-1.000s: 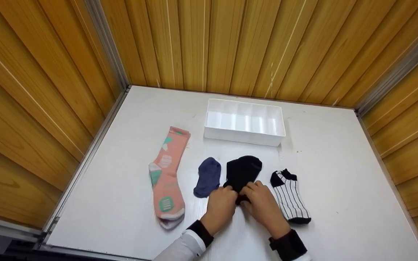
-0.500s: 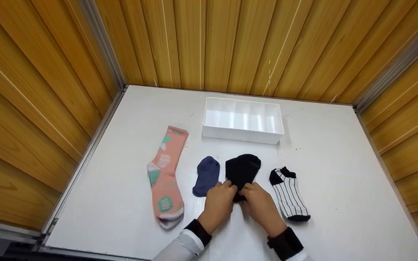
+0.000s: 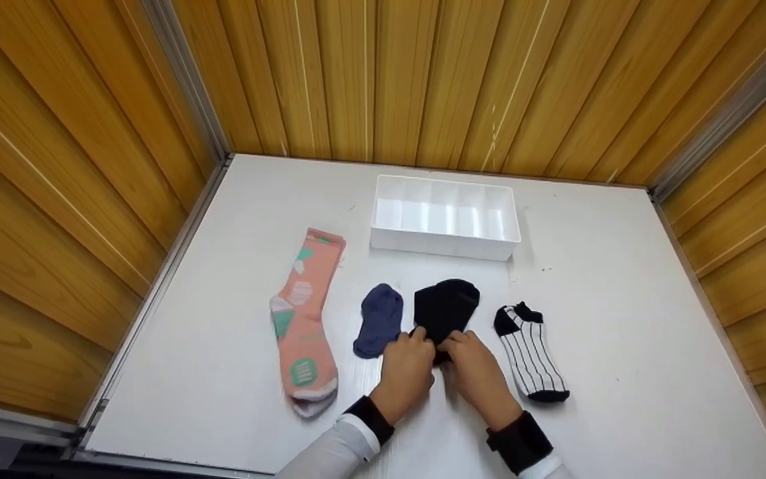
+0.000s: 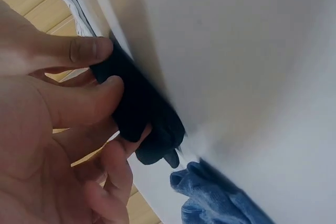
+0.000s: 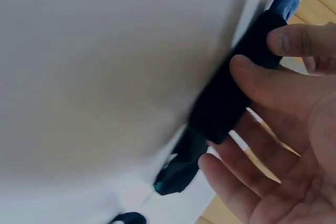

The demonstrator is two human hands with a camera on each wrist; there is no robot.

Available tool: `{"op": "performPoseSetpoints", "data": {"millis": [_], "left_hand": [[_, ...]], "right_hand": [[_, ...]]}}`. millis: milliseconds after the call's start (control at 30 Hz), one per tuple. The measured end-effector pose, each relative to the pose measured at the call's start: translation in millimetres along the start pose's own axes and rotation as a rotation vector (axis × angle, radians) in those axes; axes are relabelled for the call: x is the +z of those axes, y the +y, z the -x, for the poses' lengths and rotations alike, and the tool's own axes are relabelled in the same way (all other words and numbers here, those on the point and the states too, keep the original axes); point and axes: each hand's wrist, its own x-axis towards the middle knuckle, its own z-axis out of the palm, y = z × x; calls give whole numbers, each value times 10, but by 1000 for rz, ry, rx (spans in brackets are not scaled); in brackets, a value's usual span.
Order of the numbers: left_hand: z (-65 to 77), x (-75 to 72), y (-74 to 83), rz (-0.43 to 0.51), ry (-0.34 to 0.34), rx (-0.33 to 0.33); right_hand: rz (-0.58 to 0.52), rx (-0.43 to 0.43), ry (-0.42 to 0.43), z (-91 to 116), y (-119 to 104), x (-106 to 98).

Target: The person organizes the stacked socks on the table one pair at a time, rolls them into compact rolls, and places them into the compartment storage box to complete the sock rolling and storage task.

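A black sock (image 3: 446,306) lies on the white table between my hands, its toe pointing away from me. My left hand (image 3: 406,369) pinches the left side of its near end. On the right side of that end, my right hand (image 3: 479,376) does the same. In the left wrist view, thumbs press the front of the black sock (image 4: 137,98), with fingers tucked behind it. The right wrist view has the near end of the black sock (image 5: 226,90) as a thick folded band, lifted at its edge.
Left of the black sock lie a navy sock (image 3: 381,319) and a long pink patterned sock (image 3: 310,313). A striped black-and-white sock (image 3: 534,356) lies to its right. Behind stands a white divided box (image 3: 446,246). Wood-look walls (image 3: 396,80) enclose the table.
Both hands keep hold of the black sock's near end, with only small finger shifts. The head view has moved slightly; the other socks and the box stay put.
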Motion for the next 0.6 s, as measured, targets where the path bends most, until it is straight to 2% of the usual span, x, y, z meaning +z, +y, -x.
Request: {"op": "performPoseSetpoints", "data": {"millis": [233, 367, 500, 600], "left_hand": [[-9, 25, -3, 23, 81, 2], [-45, 15, -4, 8, 48, -4], [-66, -15, -25, 36, 7, -19], [-85, -28, -39, 52, -8, -20]], "right_hand": [[9, 8, -33, -28, 8, -47], [-7, -4, -26, -53, 11, -49], [54, -54, -6, -59, 12, -8], [78, -46, 19, -60, 13, 9]]}}
